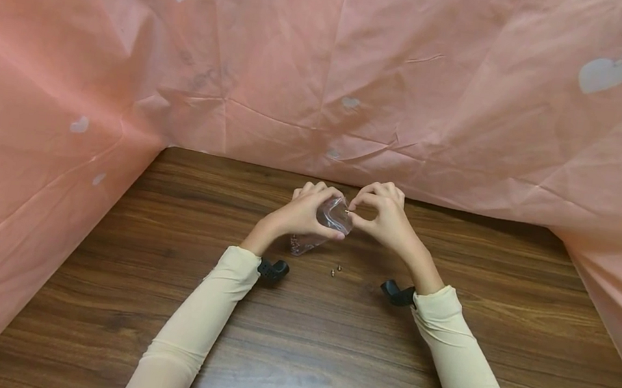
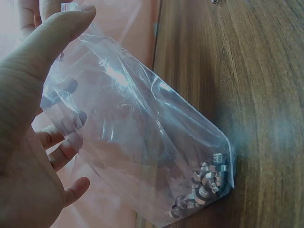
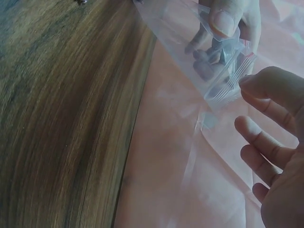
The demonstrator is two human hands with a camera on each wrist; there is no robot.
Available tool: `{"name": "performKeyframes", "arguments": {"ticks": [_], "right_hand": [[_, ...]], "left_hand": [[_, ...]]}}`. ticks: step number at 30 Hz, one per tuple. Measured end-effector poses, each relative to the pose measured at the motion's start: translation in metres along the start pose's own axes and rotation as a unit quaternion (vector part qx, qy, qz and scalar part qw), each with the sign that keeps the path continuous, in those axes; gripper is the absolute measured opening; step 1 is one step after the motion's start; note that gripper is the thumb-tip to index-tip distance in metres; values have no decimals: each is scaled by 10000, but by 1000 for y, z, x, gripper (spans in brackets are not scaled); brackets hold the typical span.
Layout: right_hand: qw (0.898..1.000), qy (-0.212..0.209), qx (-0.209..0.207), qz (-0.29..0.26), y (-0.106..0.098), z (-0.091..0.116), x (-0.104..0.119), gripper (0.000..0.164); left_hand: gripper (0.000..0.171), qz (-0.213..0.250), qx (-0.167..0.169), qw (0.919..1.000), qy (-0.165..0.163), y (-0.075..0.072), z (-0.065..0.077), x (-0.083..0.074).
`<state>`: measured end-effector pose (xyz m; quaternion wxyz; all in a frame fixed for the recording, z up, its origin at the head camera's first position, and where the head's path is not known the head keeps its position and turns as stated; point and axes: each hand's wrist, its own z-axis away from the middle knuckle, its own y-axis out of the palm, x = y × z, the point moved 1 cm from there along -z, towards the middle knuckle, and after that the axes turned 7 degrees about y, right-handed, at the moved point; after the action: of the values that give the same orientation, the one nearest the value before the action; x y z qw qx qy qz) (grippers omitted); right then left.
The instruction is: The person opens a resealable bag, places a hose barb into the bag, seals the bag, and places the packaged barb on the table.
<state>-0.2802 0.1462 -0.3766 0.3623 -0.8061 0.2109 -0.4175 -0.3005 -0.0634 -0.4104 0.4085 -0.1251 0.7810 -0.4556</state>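
Note:
My left hand (image 1: 305, 213) holds a clear zip bag (image 2: 118, 109) by its upper part, thumb on one side and fingers behind the film. Several short, threaded metal fittings (image 2: 204, 185) are gathered in the bag's bottom corner. At the bag's mouth (image 3: 232, 80), my right hand (image 1: 381, 216) pinches a tiny brass-coloured fitting (image 1: 347, 211) between thumb and index finger; the other fingers are bent. In the right wrist view the thumb hides that piece. Two more small metal fittings (image 1: 333, 273) lie on the table below the hands.
The brown wood-grain table (image 1: 325, 353) reaches back to a pink cloth (image 1: 282, 52) with white hearts, which hangs behind and at both sides. A black wrist camera mount (image 1: 274, 270) sits at the left wrist, another (image 1: 397, 293) at the right.

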Motion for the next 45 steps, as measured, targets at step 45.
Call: {"name": "performKeyframes", "arguments": {"ticks": [45], "right_hand": [[9997,189,157,77,1,2,1,9]], "left_hand": [[69,13,-70,9999,72,-1,0,1]]}}
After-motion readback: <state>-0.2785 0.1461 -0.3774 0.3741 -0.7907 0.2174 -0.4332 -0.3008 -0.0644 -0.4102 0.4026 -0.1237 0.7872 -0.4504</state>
